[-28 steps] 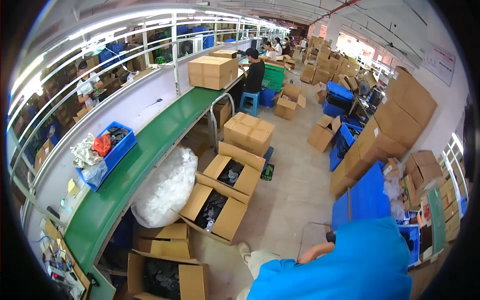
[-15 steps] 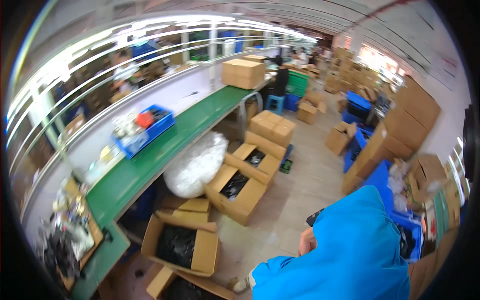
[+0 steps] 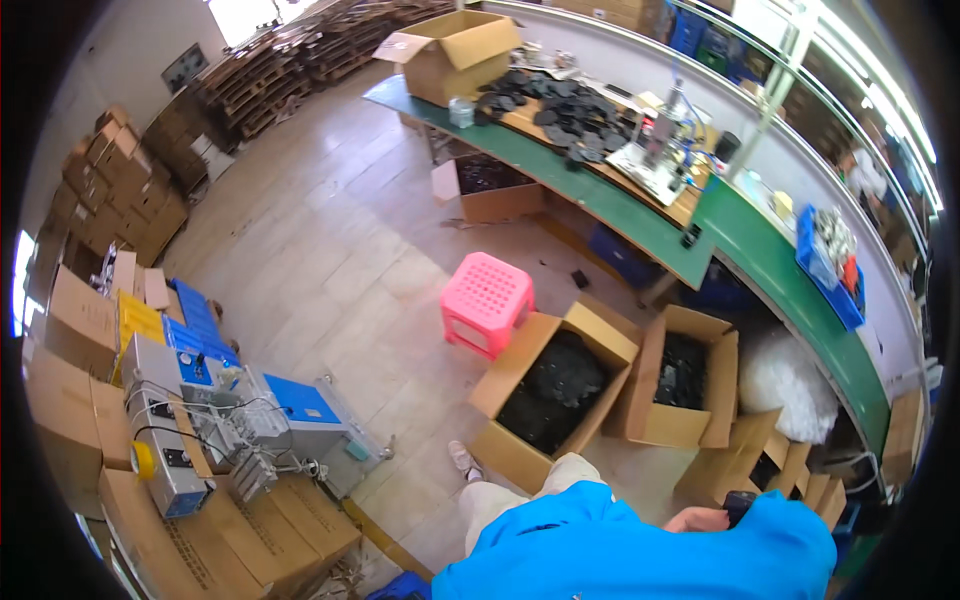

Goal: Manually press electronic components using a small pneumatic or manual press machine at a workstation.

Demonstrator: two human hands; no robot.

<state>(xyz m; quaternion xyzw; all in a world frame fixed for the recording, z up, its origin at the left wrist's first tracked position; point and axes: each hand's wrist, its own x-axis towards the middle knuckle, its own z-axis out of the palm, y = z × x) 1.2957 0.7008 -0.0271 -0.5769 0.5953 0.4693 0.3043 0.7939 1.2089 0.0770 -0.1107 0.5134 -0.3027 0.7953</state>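
Right hand (image 3: 697, 520) at the lower right of the frame, dark object (image 3: 738, 507) by its wrist, view partly hidden — cannot tell whether its grip is loose or closed; open brown carton (image 3: 722, 468) just above; pink stool (image 3: 488, 293) near centre — green bench (image 3: 640, 230) at upper right

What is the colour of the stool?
The stool is pink; it shows best in the head view.

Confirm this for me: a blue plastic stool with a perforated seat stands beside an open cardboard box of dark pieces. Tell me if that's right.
Not quite: the head view shows that the plastic stool is pink, not blue. It does have a perforated seat and stands beside an open cardboard box of dark pieces.
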